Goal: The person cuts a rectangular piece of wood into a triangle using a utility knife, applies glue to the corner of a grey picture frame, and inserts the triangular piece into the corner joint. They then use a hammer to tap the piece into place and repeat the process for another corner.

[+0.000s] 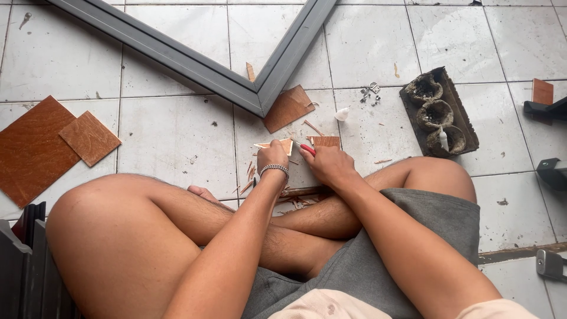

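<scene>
Mid-frame, my left hand (272, 155) pins a small wood-veneer piece (282, 145) to the tiled floor (171, 136); my right hand (326, 163) is clenched around a red-handled cutter (307, 148).

A person sits cross-legged on a white tiled floor (177, 136). The left hand (272, 156) presses down a small wood-veneer piece (282, 145), while the right hand (328, 165) grips a red-handled cutter (306, 148) against it. Offcuts (248, 177) lie around; a grey frame corner (260, 97) and veneer sheets (35, 150) lie nearby.
</scene>
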